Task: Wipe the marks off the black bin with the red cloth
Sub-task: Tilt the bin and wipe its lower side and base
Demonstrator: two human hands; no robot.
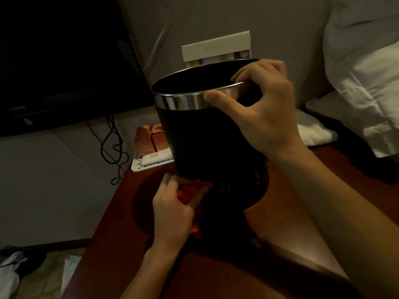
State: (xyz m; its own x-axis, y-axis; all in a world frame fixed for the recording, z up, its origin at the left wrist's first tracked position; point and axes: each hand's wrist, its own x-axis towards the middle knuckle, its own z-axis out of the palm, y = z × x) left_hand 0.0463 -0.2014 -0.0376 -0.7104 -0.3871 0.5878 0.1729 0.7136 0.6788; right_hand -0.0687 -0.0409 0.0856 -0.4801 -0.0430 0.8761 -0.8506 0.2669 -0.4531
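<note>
The black bin [205,143] stands on a red-brown table [280,223], tilted a little, with its open mouth turned toward the upper left. The right hand [261,111] grips the shiny metal rim [183,101] of the bin: the thumb presses on the outside of the rim and the fingers curl over its edge. The left hand [172,208] is closed around the red cloth [190,193], bunched up, and holds it against the lower left side of the bin, near the base. Behind the bin a white tray [149,164] lies on the table with orange boxes [151,137] on it. A white pillow [367,72] is at the right.
</note>
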